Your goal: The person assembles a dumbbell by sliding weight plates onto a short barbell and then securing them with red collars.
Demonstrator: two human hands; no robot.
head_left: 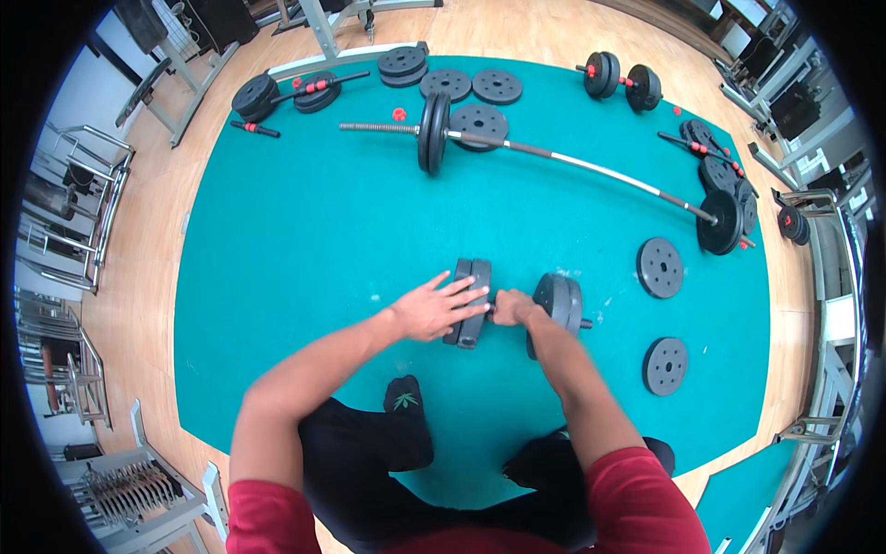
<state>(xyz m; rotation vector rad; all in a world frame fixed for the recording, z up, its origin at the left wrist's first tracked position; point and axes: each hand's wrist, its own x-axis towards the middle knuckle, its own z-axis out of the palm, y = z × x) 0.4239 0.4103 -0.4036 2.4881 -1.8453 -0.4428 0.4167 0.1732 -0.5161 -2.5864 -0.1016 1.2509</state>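
A dumbbell point(559, 297) with black plates at both ends lies on the green mat in front of me. My right hand point(513, 307) is closed round its short bar, between the two sets of plates. Against the left-hand plates point(469, 331) rests my left hand point(434, 309), its fingers stretched out and spread over them. Past the right-hand plates a short threaded bar end point(587, 324) sticks out. Most of the handle is hidden under my right hand.
Beyond lies a long barbell point(572, 161) with plates at both ends. Loose plates point(660, 268) lie to the right, and more point(496, 87) at the back. Another dumbbell point(624, 83) is at the far right. Gym machines point(92, 208) stand around the green mat point(277, 212).
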